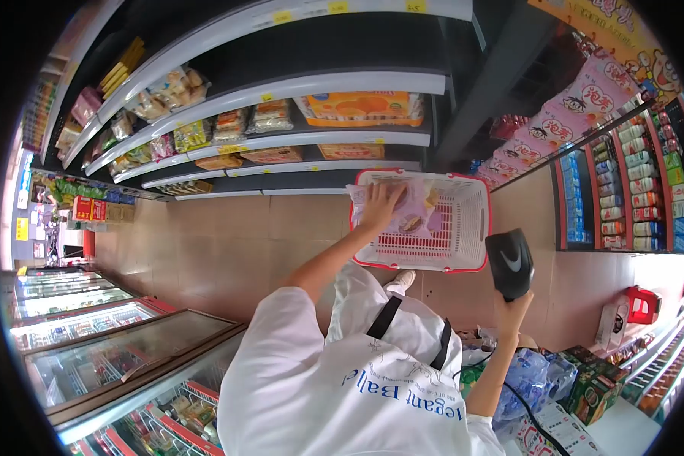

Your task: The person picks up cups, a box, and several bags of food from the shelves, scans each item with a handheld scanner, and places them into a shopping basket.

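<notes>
Fingers bent, my left hand is on a pink and purple snack packet inside a white plastic basket with a red rim, near the basket's left side. Part of the packet is hidden under the hand. Something yellowish lies beside it. My right hand is to the right of the basket and grips a black object with a light swoosh mark, held upright above the floor. Its lower end is hidden by the fingers.
Shelves with packaged food stand ahead. Pink packets hang at the upper right, near racks of cans. A glass-topped freezer is at the lower left. Wrapped bottles and a green box are at the lower right.
</notes>
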Demonstrator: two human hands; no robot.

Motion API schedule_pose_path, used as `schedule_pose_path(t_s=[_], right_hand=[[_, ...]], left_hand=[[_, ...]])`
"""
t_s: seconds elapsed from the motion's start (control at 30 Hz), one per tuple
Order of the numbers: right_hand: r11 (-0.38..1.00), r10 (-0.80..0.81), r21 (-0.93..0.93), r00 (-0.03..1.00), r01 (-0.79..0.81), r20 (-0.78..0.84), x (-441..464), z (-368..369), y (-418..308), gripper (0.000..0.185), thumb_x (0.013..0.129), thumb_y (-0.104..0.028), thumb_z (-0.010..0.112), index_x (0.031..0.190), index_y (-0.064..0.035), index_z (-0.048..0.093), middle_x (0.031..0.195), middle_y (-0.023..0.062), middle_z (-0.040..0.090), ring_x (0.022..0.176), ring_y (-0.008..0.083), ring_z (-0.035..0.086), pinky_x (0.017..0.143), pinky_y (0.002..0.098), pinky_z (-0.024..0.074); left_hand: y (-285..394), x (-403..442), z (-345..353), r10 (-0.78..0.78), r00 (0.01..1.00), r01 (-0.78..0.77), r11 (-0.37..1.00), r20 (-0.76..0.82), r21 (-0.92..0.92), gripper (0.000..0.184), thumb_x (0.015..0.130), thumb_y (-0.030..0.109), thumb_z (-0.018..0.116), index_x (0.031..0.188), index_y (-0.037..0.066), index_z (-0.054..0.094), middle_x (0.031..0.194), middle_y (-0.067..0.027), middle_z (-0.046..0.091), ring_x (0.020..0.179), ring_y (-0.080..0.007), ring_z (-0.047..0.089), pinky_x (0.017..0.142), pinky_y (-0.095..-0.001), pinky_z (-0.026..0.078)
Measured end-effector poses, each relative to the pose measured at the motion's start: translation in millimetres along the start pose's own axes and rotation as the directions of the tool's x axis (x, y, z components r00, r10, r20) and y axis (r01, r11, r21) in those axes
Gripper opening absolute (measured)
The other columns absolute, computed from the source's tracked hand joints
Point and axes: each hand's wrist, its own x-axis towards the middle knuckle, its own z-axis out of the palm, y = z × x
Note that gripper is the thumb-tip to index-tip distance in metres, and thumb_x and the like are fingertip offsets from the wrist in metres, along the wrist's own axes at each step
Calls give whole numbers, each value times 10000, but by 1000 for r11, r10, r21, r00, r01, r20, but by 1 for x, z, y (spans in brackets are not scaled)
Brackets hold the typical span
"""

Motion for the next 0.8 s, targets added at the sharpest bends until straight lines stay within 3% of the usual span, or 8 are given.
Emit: schedule_pose_path(t_s=[0.07,0.17,0.2,0.27,0.37,0.43,0.7,0.8], right_hand=[[998,-61,-35,998,60,-8,-4,1,1,217,660,-49,677,844,47,614,746,176,643,704,323,641,649,355,470],[988,-67,-141,996,57,-64,-19,1,9,220,664,-71,681,843,38,614,747,181,640,713,372,623,666,385,471],[986,-22,-164,998,13,-53,-25,0,14,222,667,-81,684,841,36,613,757,184,641,722,380,618,672,394,469],[980,27,-194,999,-34,-37,-37,-4,28,225,669,-92,688,840,34,612,767,186,642,731,388,613,678,404,466],[956,25,-292,998,-42,-63,-47,-3,46,230,665,-101,694,837,26,610,763,181,636,730,386,606,673,408,455],[985,99,-136,994,-103,-38,-46,-1,39,247,662,-115,707,845,20,613,750,174,629,710,380,598,659,407,444],[987,35,-160,999,-33,10,-33,8,23,222,669,-83,697,836,34,610,762,183,640,723,373,615,661,384,464],[993,2,-118,999,3,41,-22,15,16,211,674,-50,681,851,39,607,782,184,646,737,354,634,673,362,476]], left_hand=[[3,-1,44,4,999,-5,1000,41,10,781,686,179,717,1383,221,367,1228,-151,439,1182,-341,407,1026,-597,257],[3,-14,106,-27,999,34,941,-25,336,771,717,268,697,1401,222,345,1388,-177,315,1298,-351,310,1036,-638,192],[7,-17,109,-26,999,31,944,-19,330,771,717,268,697,1401,222,345,1388,-177,315,1298,-351,310,1036,-638,192],[16,-21,104,-130,991,131,986,16,-107,860,667,343,742,1409,214,325,1453,-182,242,1341,-378,247,1034,-651,175],[11,-15,105,-145,988,151,979,50,-140,933,617,391,777,1403,190,317,1494,-188,167,1369,-401,189,1034,-653,171],[8,-9,102,-151,984,160,981,90,-107,938,607,391,786,1396,182,323,1500,-189,152,1372,-405,180,1032,-655,173],[15,-21,81,-106,993,113,983,60,-142,942,612,362,800,1400,185,315,1504,-191,135,1385,-419,141,1041,-663,147],[22,-39,65,-112,983,132,982,144,-138,839,650,267,774,1361,149,347,1502,-200,132,1379,-397,176,1037,-665,171]])
